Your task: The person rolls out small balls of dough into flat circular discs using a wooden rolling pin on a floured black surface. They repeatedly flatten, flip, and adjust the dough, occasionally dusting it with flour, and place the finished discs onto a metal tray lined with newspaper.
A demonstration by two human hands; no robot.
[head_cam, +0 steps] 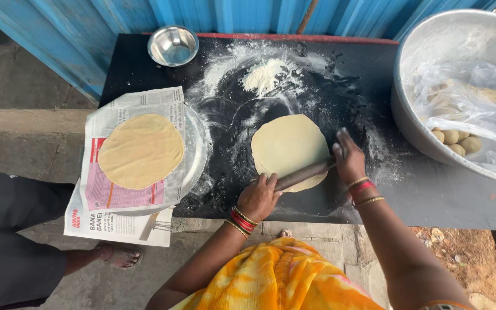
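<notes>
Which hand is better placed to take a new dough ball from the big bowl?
Probably the right hand: it is nearer the dough balls in the bowl. The left hand is farther.
</notes>
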